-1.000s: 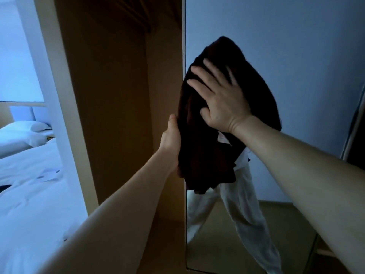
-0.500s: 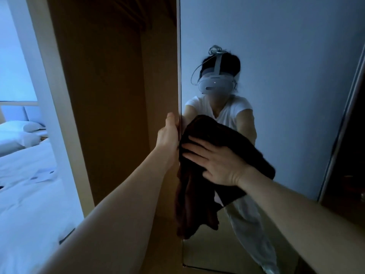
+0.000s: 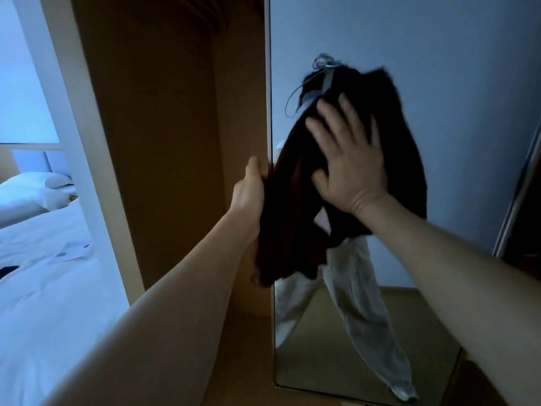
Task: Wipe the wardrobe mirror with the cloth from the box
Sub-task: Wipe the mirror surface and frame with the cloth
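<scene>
The tall wardrobe mirror (image 3: 439,83) fills the right half of the view on an open door. A dark brown cloth (image 3: 292,200) lies against the glass, its lower part hanging loose. My right hand (image 3: 348,165) presses the cloth flat onto the mirror with fingers spread, at head height of my reflection. My left hand (image 3: 250,191) grips the mirror door's left edge, thumb on the near side, fingers hidden behind the edge.
The open wardrobe's brown interior (image 3: 164,142) lies left of the mirror door. A bed with white sheets (image 3: 44,273) and a pillow (image 3: 41,180) is at far left. A dark doorway frame (image 3: 521,186) borders the right.
My right hand has swept the cloth back up the mirror from waist height to head height. My left hand has stayed on the door's edge.
</scene>
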The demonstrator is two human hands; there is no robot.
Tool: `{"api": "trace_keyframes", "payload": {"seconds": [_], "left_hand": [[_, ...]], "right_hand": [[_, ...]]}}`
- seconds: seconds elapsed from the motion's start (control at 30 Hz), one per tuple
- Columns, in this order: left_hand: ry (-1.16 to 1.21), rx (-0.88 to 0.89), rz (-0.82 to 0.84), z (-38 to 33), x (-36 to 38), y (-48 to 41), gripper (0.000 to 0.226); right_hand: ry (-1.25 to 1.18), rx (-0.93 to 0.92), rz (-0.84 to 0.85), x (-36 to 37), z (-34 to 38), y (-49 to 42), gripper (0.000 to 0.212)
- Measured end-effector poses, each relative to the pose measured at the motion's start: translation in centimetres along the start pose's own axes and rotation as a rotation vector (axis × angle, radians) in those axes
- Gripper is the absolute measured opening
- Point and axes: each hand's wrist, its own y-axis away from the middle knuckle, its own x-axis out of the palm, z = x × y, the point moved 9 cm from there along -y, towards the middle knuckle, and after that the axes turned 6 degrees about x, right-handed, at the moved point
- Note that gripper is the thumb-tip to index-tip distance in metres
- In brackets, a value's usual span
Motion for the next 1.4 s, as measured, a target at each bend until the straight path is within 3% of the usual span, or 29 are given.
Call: {"api": "trace_keyframes", "payload": {"seconds": [0.1,0.17,0.23,0.3,0.4,0.53,0.67,0.87,0.97,1.1,1.27,1.4], "left_hand": [[0.012,0.090,-0.066,-0.5,-0.1,-0.4,0.051],[-0.016,0.103,-0.084,-0.4,-0.1,-0.6,0.044],[-0.059,0.110,-0.094,-0.4,0.0,-0.7,0.041],[-0.084,0.133,-0.093,-0.6,0.4,-0.7,0.038],[-0.086,0.151,-0.091,-0.8,0.6,-0.3,0.035],[-0.073,0.148,-0.076,-0.8,0.9,-0.5,0.032],[-0.083,0.164,-0.031,-0.9,1.3,0.1,0.035],[-0.105,0.120,0.049,-0.7,1.5,0.3,0.050],[-0.127,0.161,-0.013,-0.8,1.5,0.1,0.046],[-0.229,0.249,-0.073,-1.1,1.6,0.0,0.021],[-0.252,0.338,-0.036,-1.0,2.1,1.2,0.008],[-0.447,0.542,-0.061,0.1,3.5,3.5,0.063]], "right_hand": [[-0.029,-0.184,0.128,3.9,4.1,8.1,0.078],[-0.099,-0.322,0.298,6.6,7.0,14.9,0.083],[-0.182,-0.385,0.417,7.7,8.2,19.1,0.071],[-0.225,-0.428,0.445,7.6,7.8,19.3,0.057],[-0.254,-0.522,0.491,6.7,6.0,16.0,0.059],[-0.188,-0.514,0.308,3.0,2.0,5.5,0.070],[0.023,-0.268,0.133,-1.7,-1.8,-5.5,0.072],[0.024,-0.050,-0.022,-0.8,-1.0,-2.1,0.071],[-0.035,-0.149,0.074,2.2,1.6,4.6,0.072],[-0.215,-0.281,0.365,6.8,5.0,15.6,0.068],[-0.247,-0.406,0.522,6.3,4.2,15.8,0.058],[-0.122,-0.409,0.431,3.0,-0.3,10.2,0.061]]}}
